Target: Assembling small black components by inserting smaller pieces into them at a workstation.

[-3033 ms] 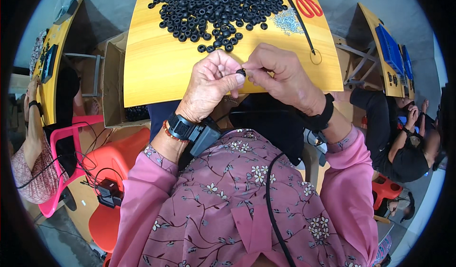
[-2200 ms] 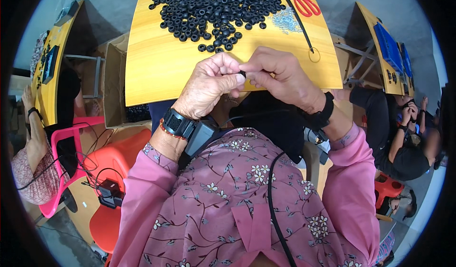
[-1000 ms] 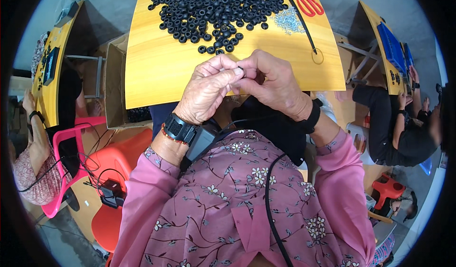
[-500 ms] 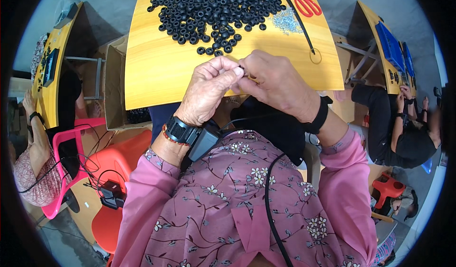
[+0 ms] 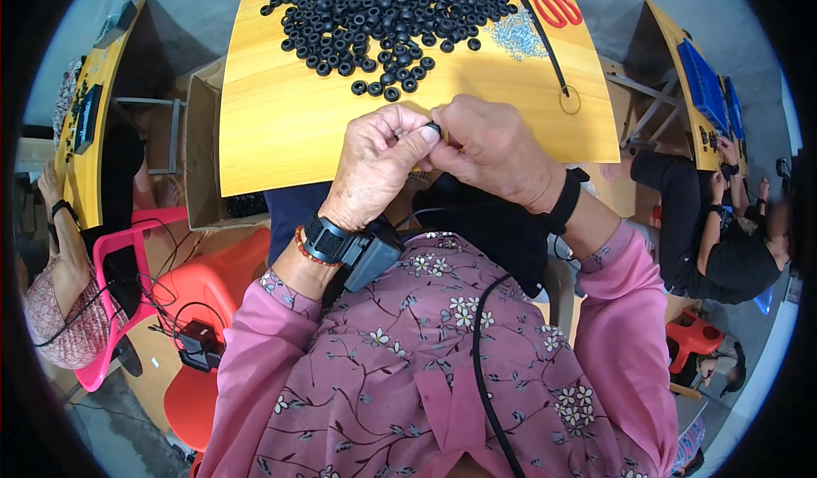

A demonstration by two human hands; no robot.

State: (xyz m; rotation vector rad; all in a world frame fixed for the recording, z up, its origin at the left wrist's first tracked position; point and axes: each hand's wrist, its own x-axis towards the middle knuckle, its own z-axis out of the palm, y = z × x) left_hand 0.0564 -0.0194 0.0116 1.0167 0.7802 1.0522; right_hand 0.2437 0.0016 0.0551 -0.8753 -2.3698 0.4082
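Note:
Just over the near edge of the table (image 5: 281, 133), my two hands meet. My left hand (image 5: 381, 156) pinches a small black rubber ring (image 5: 435, 129) between thumb and fingers. Against the ring's other side, my right hand (image 5: 502, 150) is closed with bent fingertips; whatever lies between them is hidden. Beyond my hands spreads a heap of similar black rings (image 5: 374, 18), with several looser ones at its near end. Small pale bluish bits (image 5: 519, 35) lie to the heap's right, beside a thin black rod (image 5: 543, 40) ending in a fine wire loop.
Red-handled scissors (image 5: 557, 6) lie at the far right of the table. A cardboard box (image 5: 202, 150) stands below its left side, near a red chair (image 5: 225, 278). People work at tables on both sides; a pink chair (image 5: 104, 299) is at left. A black cable (image 5: 481, 367) crosses my lap.
The black ring shows more plainly between my fingertips, and my right hand has shifted slightly down. The view has moved a little; the things on the table lie as before.

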